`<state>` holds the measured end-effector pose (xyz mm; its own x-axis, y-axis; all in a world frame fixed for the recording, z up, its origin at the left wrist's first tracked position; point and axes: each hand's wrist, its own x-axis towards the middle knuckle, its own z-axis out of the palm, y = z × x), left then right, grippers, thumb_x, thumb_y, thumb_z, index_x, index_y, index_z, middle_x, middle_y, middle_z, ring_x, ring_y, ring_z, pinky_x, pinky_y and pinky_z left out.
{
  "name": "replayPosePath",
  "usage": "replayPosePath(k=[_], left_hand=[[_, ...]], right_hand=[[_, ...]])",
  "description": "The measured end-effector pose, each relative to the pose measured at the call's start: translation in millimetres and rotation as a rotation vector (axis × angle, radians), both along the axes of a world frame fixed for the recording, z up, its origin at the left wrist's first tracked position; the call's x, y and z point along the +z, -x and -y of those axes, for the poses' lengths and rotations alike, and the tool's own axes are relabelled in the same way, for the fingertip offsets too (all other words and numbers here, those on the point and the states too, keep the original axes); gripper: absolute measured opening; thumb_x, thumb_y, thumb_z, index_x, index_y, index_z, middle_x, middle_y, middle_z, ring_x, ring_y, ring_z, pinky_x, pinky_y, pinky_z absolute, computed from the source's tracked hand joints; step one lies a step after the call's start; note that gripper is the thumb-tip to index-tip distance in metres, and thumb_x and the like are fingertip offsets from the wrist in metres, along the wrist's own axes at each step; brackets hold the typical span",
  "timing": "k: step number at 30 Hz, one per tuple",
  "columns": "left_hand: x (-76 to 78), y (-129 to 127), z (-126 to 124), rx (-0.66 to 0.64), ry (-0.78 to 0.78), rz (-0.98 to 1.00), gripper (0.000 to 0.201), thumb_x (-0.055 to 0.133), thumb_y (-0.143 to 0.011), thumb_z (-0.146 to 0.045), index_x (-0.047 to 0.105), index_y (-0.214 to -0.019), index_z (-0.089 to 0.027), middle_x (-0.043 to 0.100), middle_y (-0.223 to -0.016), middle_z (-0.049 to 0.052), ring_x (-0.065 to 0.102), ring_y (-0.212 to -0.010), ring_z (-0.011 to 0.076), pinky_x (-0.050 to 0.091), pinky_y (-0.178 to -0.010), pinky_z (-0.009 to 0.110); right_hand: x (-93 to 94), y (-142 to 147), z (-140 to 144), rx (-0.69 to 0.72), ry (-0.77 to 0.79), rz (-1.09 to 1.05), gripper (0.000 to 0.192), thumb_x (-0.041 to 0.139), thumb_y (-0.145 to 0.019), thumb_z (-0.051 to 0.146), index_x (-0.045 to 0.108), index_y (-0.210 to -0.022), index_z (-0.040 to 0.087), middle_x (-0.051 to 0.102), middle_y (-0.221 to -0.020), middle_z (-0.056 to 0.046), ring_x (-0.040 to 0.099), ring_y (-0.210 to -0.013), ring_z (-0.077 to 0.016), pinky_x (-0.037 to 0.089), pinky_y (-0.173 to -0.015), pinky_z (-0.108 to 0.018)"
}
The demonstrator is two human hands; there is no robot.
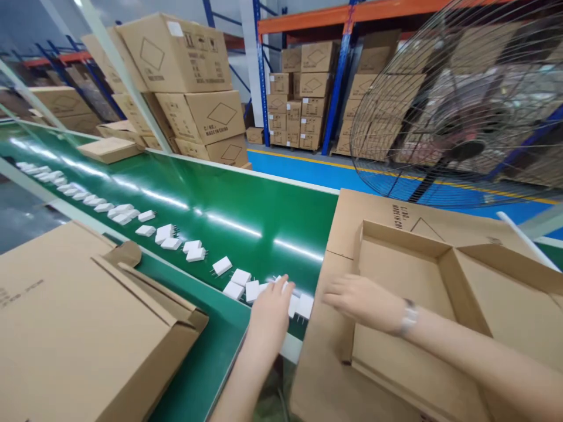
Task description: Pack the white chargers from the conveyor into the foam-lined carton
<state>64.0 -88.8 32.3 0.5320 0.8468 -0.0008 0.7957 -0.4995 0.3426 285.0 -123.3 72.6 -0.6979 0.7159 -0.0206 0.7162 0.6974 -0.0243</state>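
Observation:
A long row of small white charger plugs (169,239) lies along the near edge of a green conveyor belt (229,205). My left hand (269,313) rests palm down on the nearest plugs (303,306), fingers covering them; whether it grips one is unclear. My right hand (358,302), with a watch at the wrist, lies flat with fingers stretched on the left flap of an open cardboard box (404,275). The box's inside looks bare.
A closed cardboard box (79,328) stands at the near left. A flat carton (108,149) lies on the belt's far side. A large black floor fan (457,105) stands at the right. Stacked cartons (193,88) and racks fill the background.

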Motion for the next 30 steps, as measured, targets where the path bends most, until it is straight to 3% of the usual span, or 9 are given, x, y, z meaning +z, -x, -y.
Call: replayPosePath(k=[3, 6, 11, 14, 19, 22, 25, 28, 30], left_hand=[[-12.8, 0, -30, -0.04, -0.033, -0.147, 0.048, 0.037, -0.074, 0.003, 0.053, -0.112, -0.02, 0.047, -0.129, 0.009, 0.045, -0.113, 0.0235, 0.041, -0.089, 0.038], [-20.5, -8, -53, -0.123, -0.02, -0.199, 0.034, 0.045, -0.074, 0.0, 0.059, -0.098, -0.02, 0.059, -0.109, 0.008, 0.052, -0.101, 0.0195, 0.043, -0.082, 0.03], [10.9, 1, -66, 0.003, -0.142, -0.203, 0.029, 0.025, -0.087, -0.012, 0.05, -0.102, -0.008, 0.055, -0.1, 0.006, 0.051, -0.101, 0.0184, 0.038, -0.083, 0.03], [27.8, 15, -62, 0.19, -0.098, -0.228, 0.029, 0.032, -0.088, -0.03, 0.048, -0.097, -0.008, 0.057, -0.093, 0.009, 0.057, -0.09, 0.0202, 0.042, -0.075, 0.028], [7.8, 15, -47, 0.352, 0.179, -0.31, 0.027, 0.041, -0.082, -0.033, 0.051, -0.092, -0.01, 0.062, -0.088, 0.012, 0.061, -0.084, 0.0231, 0.044, -0.071, 0.029], [-12.0, 7, -37, 0.342, 0.199, -0.323, 0.027, 0.041, -0.082, -0.027, 0.051, -0.096, -0.007, 0.059, -0.094, 0.015, 0.059, -0.088, 0.0251, 0.044, -0.072, 0.031], [-22.8, -1, -26, 0.3, 0.117, -0.328, 0.026, 0.045, -0.081, -0.027, 0.051, -0.097, -0.008, 0.054, -0.1, 0.015, 0.057, -0.09, 0.0251, 0.045, -0.072, 0.031], [-27.7, -9, -16, 0.272, 0.014, -0.384, 0.026, 0.053, -0.078, -0.029, 0.053, -0.095, -0.009, 0.051, -0.1, 0.014, 0.053, -0.094, 0.0261, 0.045, -0.074, 0.033], [-30.9, -14, -11, 0.23, -0.032, -0.418, 0.022, 0.055, -0.077, -0.025, 0.054, -0.093, -0.01, 0.051, -0.098, 0.014, 0.05, -0.095, 0.0276, 0.044, -0.076, 0.037]], right_hand=[[-43.2, 52, -29, 0.158, -0.018, 0.159, 0.018, 0.042, -0.084, 0.007, 0.057, -0.082, 0.017, 0.062, -0.08, -0.004, 0.054, -0.074, -0.0154, 0.036, -0.058, -0.027], [-68.6, 73, -41, 0.216, -0.054, 0.174, 0.018, 0.041, -0.084, 0.005, 0.057, -0.081, 0.014, 0.061, -0.077, -0.006, 0.053, -0.071, -0.0165, 0.031, -0.053, -0.028], [-65.1, 72, -43, 0.238, -0.078, 0.157, 0.019, 0.041, -0.085, 0.007, 0.057, -0.077, 0.013, 0.06, -0.072, -0.006, 0.052, -0.064, -0.0155, 0.025, -0.048, -0.029], [-62.5, 79, -44, 0.221, -0.112, 0.105, 0.02, 0.039, -0.087, 0.008, 0.057, -0.08, 0.013, 0.059, -0.073, -0.006, 0.051, -0.065, -0.0163, 0.025, -0.049, -0.029], [-76.8, 104, -48, 0.333, -0.118, 0.036, 0.023, 0.04, -0.086, 0.009, 0.059, -0.077, 0.015, 0.061, -0.082, -0.006, 0.053, -0.073, -0.0172, 0.027, -0.048, -0.029], [-65.7, 95, -45, 0.352, -0.098, 0.043, 0.023, 0.042, -0.085, 0.008, 0.06, -0.074, 0.015, 0.062, -0.081, -0.005, 0.055, -0.073, -0.0165, 0.031, -0.049, -0.028], [-34.0, 55, -32, 0.16, 0.067, -0.117, 0.016, 0.044, -0.086, 0.013, 0.059, -0.091, 0.016, 0.062, -0.082, -0.005, 0.056, -0.071, -0.0149, 0.039, -0.055, -0.026], [-10.1, 5, -8, -0.299, 0.533, -0.719, 0.038, 0.06, -0.077, 0.041, 0.052, -0.108, 0.021, 0.062, -0.092, -0.005, 0.058, -0.077, -0.0168, 0.047, -0.063, -0.027], [-9.3, -18, 12, -0.59, 0.883, -1.187, 0.044, 0.062, -0.072, 0.048, 0.054, -0.107, 0.021, 0.062, -0.086, -0.004, 0.058, -0.069, -0.0145, 0.048, -0.057, -0.024]])
